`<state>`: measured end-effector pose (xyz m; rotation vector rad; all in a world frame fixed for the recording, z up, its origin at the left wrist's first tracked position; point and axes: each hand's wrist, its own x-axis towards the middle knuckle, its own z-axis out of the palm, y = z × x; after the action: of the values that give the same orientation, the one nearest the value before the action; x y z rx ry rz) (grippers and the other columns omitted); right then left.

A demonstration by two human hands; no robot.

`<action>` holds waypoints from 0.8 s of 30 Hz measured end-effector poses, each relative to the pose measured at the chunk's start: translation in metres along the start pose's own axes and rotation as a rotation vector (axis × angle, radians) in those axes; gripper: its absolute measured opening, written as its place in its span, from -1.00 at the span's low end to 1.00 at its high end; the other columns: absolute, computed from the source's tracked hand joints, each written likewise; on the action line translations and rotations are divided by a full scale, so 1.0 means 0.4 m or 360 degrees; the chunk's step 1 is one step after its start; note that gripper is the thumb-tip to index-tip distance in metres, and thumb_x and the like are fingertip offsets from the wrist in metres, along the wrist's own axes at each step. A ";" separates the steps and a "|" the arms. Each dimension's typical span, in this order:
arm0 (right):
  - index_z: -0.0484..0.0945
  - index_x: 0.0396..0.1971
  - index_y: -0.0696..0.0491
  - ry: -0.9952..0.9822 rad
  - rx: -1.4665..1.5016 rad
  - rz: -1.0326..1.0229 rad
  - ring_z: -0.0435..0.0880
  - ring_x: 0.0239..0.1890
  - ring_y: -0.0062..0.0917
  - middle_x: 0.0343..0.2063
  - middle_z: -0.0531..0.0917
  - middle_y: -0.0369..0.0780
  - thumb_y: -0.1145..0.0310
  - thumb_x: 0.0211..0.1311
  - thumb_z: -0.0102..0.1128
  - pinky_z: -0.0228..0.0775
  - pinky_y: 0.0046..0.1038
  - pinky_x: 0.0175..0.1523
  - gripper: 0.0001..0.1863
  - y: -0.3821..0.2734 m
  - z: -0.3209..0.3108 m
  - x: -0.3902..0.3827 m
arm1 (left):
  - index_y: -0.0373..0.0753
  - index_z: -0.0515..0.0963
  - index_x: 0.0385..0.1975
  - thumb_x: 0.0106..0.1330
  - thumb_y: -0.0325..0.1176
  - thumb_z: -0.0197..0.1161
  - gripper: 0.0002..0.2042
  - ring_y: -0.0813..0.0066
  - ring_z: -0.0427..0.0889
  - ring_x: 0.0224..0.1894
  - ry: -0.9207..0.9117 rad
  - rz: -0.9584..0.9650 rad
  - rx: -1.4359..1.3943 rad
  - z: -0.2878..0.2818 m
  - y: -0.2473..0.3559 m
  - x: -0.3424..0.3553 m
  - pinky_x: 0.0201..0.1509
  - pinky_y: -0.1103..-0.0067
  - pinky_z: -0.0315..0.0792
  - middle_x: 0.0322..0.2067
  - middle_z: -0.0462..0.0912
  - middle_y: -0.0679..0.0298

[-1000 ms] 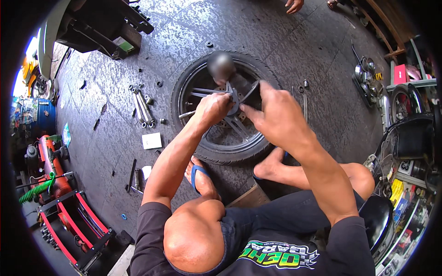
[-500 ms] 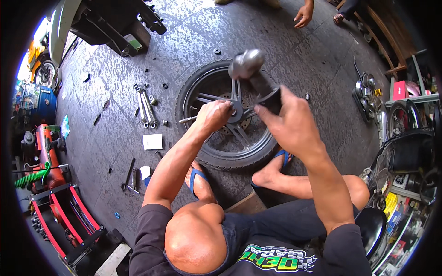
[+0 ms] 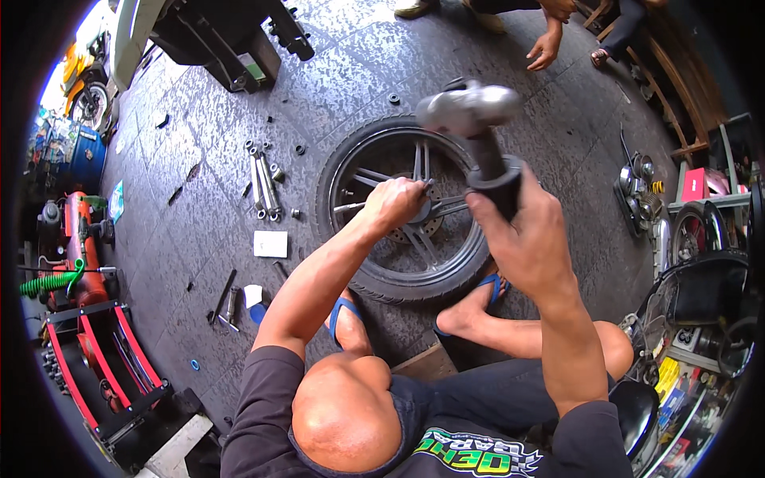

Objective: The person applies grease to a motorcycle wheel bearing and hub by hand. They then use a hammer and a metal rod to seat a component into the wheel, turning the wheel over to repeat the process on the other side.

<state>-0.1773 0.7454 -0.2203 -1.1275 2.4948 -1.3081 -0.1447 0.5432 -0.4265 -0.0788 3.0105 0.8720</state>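
A spoked motorcycle wheel with a black tyre [image 3: 374, 280] lies flat on the floor between my sandalled feet. My left hand [image 3: 394, 201] is closed around a small metal tool [image 3: 425, 186] at the hub, partly hidden by my fingers. A thin metal rod [image 3: 346, 207] shows left of that hand, over the rim. My right hand [image 3: 522, 239] grips the black handle of a hammer [image 3: 474, 105], raised above the wheel with its silver head upward.
Wrenches [image 3: 263, 183], sockets and a white card [image 3: 270, 244] lie left of the wheel. A red compressor [image 3: 81, 231], red-railed stand [image 3: 103, 358] and dark machine housing [image 3: 215, 40] stand around. Motorcycle parts [image 3: 637, 179] are at right; another person's hand [image 3: 544, 49] is at the top.
The hammer has risen from over the hub, up and to the right. My left hand stays at the hub. The other person's hand and legs show more as the view has shifted.
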 end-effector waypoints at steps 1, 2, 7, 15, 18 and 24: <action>0.47 -0.20 0.28 -0.0048 -0.0025 0.0128 0.68 -0.25 0.16 -0.44 0.67 0.15 0.34 0.27 0.32 0.51 -0.04 -0.24 -0.68 -0.002 0.007 -0.001 | -0.27 0.62 -0.36 0.32 -0.21 0.24 -0.77 -0.12 0.69 -0.28 0.0011 0.0001 -0.0015 0.000 0.000 0.000 -0.21 0.11 0.55 -0.39 0.69 -0.03; 0.46 -0.18 0.29 -0.0023 -0.0061 0.0140 0.68 -0.24 0.17 -0.42 0.67 0.17 0.31 0.27 0.31 0.52 -0.03 -0.22 -0.65 -0.001 0.026 -0.004 | -0.27 0.62 -0.36 0.32 -0.21 0.24 -0.78 -0.11 0.69 -0.28 -0.0005 -0.0014 -0.0005 -0.001 -0.001 0.000 -0.21 0.11 0.55 -0.39 0.70 -0.03; 0.50 -0.20 0.32 -0.0442 -0.0609 0.0657 0.66 -0.21 0.22 -0.39 0.66 0.25 0.25 0.25 0.31 0.51 0.01 -0.12 -0.61 0.030 0.077 0.014 | -0.24 0.63 -0.37 0.31 -0.22 0.26 -0.79 -0.08 0.70 -0.33 -0.0057 -0.0089 0.0115 -0.012 -0.011 -0.011 -0.27 0.14 0.55 -0.41 0.69 -0.03; 0.51 -0.19 0.24 -0.0021 0.0043 0.0260 0.69 -0.26 0.16 -0.41 0.70 0.12 0.34 0.25 0.33 0.52 -0.07 -0.24 -0.70 -0.034 -0.020 -0.001 | -0.26 0.62 -0.39 0.32 -0.21 0.23 -0.77 -0.10 0.70 -0.33 -0.0065 -0.0043 0.0033 -0.004 -0.011 -0.032 -0.26 0.13 0.55 -0.45 0.68 -0.05; 0.50 -0.19 0.28 -0.0521 -0.0486 0.0688 0.67 -0.23 0.19 -0.40 0.67 0.21 0.26 0.25 0.32 0.51 0.02 -0.17 -0.63 -0.006 0.062 0.000 | -0.27 0.68 -0.35 0.29 -0.25 0.23 -0.79 -0.10 0.72 -0.34 -0.0116 -0.0026 -0.0017 -0.008 -0.007 -0.022 -0.24 0.12 0.58 -0.47 0.70 -0.08; 0.49 -0.18 0.28 -0.0136 0.0062 0.0249 0.67 -0.20 0.16 -0.40 0.68 0.20 0.34 0.24 0.34 0.51 -0.02 -0.19 -0.67 0.022 0.072 -0.029 | -0.23 0.60 -0.36 0.31 -0.21 0.25 -0.80 -0.09 0.70 -0.35 0.0042 -0.0043 0.0043 -0.005 -0.027 0.004 -0.28 0.11 0.56 -0.45 0.69 -0.01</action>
<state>-0.1623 0.7368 -0.2473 -0.9377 2.4298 -1.2348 -0.1459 0.5329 -0.4308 -0.1313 3.0370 0.8349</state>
